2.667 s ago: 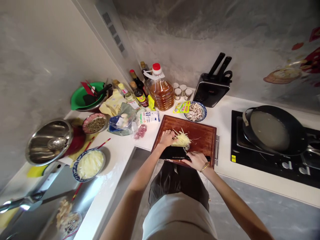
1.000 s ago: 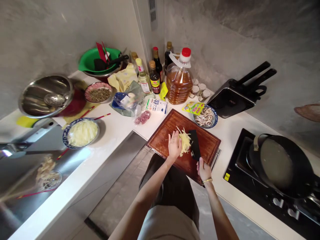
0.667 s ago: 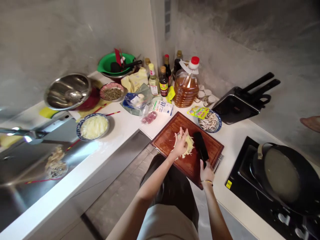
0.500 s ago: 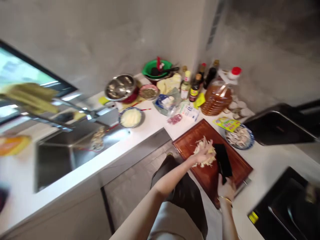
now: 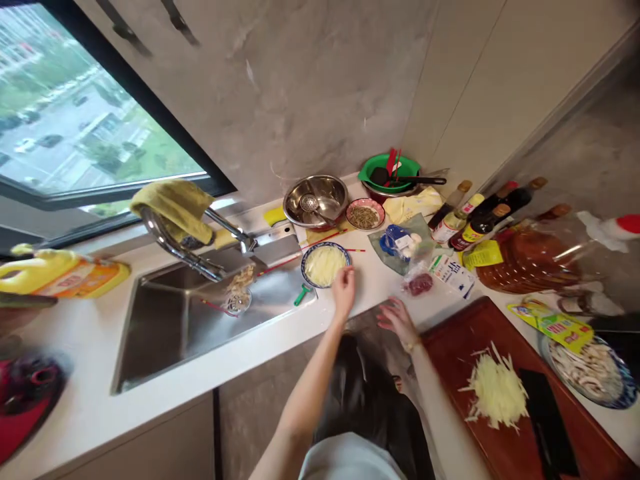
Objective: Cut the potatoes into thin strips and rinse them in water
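My left hand [image 5: 344, 287] is at the right rim of a blue-edged plate [image 5: 306, 268] heaped with pale shreds [image 5: 325, 264], its fingers bent together on the rim. To its right, my right hand [image 5: 399, 321] hovers over the counter's front edge, holding nothing, fingers spread. On the reddish-brown cutting board [image 5: 450, 347] lies a pile of pale yellow shreds [image 5: 495, 388]. Beside that pile rests a black cleaver [image 5: 547, 420], touched by neither hand.
A sink [image 5: 150, 333] with a strainer [image 5: 239, 301] and a green peeler [image 5: 303, 295] is on the left. Behind the plate stand a steel bowl [image 5: 316, 200] and a green basin [image 5: 367, 177]. Bottles [image 5: 475, 230] and a plate of sliced mushrooms [image 5: 631, 395] sit at right.
Both hands have left the cutting board; my left hand has moved from the shreds to the plate. My right hand has let go of the cleaver. The view has turned left.
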`<state>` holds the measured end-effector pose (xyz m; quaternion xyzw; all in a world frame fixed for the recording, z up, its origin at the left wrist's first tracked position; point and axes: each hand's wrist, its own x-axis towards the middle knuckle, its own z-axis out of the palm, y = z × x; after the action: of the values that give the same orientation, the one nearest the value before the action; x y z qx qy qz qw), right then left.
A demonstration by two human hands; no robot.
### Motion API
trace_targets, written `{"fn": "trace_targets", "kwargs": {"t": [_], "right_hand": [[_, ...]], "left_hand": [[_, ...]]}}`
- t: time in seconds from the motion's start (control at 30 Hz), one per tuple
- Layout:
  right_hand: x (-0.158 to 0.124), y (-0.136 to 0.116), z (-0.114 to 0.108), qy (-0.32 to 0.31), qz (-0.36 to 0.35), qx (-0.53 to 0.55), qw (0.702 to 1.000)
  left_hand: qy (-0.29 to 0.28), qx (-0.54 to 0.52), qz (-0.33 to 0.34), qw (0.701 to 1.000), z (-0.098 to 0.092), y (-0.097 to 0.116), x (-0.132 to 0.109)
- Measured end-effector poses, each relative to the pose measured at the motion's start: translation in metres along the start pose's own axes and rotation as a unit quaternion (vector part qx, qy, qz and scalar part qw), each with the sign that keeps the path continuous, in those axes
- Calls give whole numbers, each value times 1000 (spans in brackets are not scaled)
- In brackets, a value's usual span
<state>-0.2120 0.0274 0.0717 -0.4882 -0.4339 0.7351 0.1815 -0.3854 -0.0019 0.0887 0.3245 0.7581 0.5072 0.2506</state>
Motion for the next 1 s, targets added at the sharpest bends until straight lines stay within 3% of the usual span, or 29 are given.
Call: {"fn": "trace_targets", "kwargs": {"t": [0.07, 0.1, 0.17, 0.3, 0.5, 0.6, 0.73, 0.87, 1.0], "right_hand": [[44, -10, 56, -32, 55, 24, 998], [62, -13, 77, -49, 74, 40, 995], [89, -15, 106, -83, 97, 66, 990], [118, -11, 126, -105, 117, 69, 985], [135, 9, 134, -68, 53, 43, 995], [128, 15, 136, -39, 54, 56, 996], [93, 11, 126, -26, 59, 95, 993], [39, 7, 97, 14, 59, 140, 988], [-18, 15, 57, 97, 49, 190, 976]], "left_hand": [[57, 58, -25, 996, -43, -24, 38], [75, 168, -51, 982, -54, -35, 53], [60, 313, -74, 945, -60, -51, 75], [-11, 407, -81, 910, -45, -71, 92], [-19, 437, -32, 899, -44, -79, 87], [-20, 435, -3, 900, -47, -73, 80], [-26, 435, 51, 899, -45, -54, 59], [-50, 436, 119, 890, -30, -29, 22], [-115, 404, 200, 885, 2, -7, -22]]}}
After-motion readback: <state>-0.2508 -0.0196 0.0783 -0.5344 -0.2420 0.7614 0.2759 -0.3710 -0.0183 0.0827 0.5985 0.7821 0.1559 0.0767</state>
